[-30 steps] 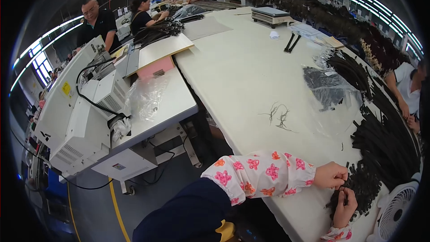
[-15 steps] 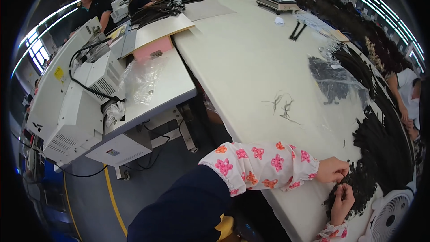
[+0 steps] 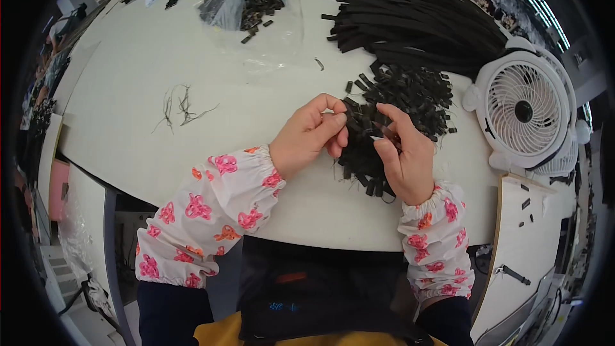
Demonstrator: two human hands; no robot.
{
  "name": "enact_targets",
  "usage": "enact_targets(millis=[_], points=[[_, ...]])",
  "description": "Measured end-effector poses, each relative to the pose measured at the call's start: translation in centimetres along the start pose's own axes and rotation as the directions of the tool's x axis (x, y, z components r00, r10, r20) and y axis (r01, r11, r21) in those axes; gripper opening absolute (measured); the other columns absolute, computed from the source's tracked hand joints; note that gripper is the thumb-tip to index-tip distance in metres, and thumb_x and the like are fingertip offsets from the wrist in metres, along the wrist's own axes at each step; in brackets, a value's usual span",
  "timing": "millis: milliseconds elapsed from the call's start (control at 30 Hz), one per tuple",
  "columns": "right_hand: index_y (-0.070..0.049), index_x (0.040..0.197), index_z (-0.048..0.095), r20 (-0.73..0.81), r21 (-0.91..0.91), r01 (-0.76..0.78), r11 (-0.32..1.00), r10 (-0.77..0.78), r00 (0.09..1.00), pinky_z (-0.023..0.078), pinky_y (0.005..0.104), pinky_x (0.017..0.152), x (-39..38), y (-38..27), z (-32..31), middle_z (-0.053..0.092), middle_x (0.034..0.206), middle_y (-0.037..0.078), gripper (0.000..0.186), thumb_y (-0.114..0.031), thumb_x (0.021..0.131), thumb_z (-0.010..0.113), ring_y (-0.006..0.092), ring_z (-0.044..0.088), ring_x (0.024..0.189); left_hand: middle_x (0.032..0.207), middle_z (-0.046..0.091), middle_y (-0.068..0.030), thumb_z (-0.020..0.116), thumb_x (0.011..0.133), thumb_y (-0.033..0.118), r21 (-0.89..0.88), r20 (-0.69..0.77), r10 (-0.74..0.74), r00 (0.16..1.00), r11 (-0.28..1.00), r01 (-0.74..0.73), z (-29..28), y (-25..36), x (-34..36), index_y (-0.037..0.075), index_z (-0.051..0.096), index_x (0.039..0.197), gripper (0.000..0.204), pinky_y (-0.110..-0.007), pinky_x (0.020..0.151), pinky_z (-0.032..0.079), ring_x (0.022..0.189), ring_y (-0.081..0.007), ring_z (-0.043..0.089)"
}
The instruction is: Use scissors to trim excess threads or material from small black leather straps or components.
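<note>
Pinching left fingers (image 3: 328, 128) together (not seeing on what) and gripping a small dark tool (image 3: 386, 131) in right fingers (image 3: 398, 119), over black pieces (image 3: 410, 93) left of the fan (image 3: 524, 111).

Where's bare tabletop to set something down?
Biggest bare patch: the white table's left side, around the thread tangle. It continues between the tangle and the clear bag. Narrower: the near edge, between the left sleeve and right sleeve. Crowded: right of the left hand, with black pieces, black strips and the white fan.
</note>
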State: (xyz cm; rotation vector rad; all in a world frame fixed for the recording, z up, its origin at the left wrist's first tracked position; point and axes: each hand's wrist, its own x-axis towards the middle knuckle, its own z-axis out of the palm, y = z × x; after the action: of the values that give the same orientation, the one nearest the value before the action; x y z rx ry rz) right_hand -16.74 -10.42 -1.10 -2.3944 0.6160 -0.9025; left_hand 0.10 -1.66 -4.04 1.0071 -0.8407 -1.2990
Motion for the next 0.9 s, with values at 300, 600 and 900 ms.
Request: enact_targets(millis=[300, 600, 900], points=[[-0.010, 0.096, 0.061, -0.140, -0.342, 0.252, 0.905, -0.314, 0.939, 0.041, 0.0294, 0.046, 0.1, 0.5, 1.1, 0.048, 0.062, 0.002, 0.030, -0.017, 0.069, 0.071, 0.0184, 0.051, 0.051, 0.073, 0.055, -0.0041, 0.044, 0.093, 0.016, 0.064, -0.088, 0.026, 0.996, 0.998, -0.021, 0.9, 0.0, -0.8, 0.007, 0.042, 0.100, 0.011, -0.023, 0.060, 0.044, 0.061, -0.0106, 0.052], [-0.009, 0.096, 0.061, -0.116, -0.418, 0.269, 0.868, -0.345, 0.932, 0.042, 0.0286, 0.048, 0.4, 0.7, 1.1, 0.049, 0.065, 0.002, 0.029, -0.016, 0.069, 0.069, 0.0177, 0.052, 0.053, 0.073, 0.056, -0.0051, 0.044, 0.093, 0.015, 0.068, -0.086, 0.017, 0.996, 0.998, -0.011, 1.6, 0.0, -0.1, 0.006, 0.042, 0.100, 0.012, -0.023, 0.061, 0.045, 0.062, -0.0114, 0.054], [-0.008, 0.105, 0.058, -0.015, -0.531, 0.299, 0.793, -0.361, 0.932, 0.042, 0.0323, 0.050, 0.8, -1.9, 2.9, 0.048, 0.070, 0.006, 0.034, -0.016, 0.073, 0.066, 0.0211, 0.053, 0.057, 0.071, 0.057, -0.0067, 0.045, 0.092, 0.015, 0.127, -0.163, 0.086, 0.983, 0.990, -0.065, -0.1, -0.9, -1.2, 0.005, 0.041, 0.100, 0.013, -0.023, 0.053, 0.046, 0.059, -0.0112, 0.056]])
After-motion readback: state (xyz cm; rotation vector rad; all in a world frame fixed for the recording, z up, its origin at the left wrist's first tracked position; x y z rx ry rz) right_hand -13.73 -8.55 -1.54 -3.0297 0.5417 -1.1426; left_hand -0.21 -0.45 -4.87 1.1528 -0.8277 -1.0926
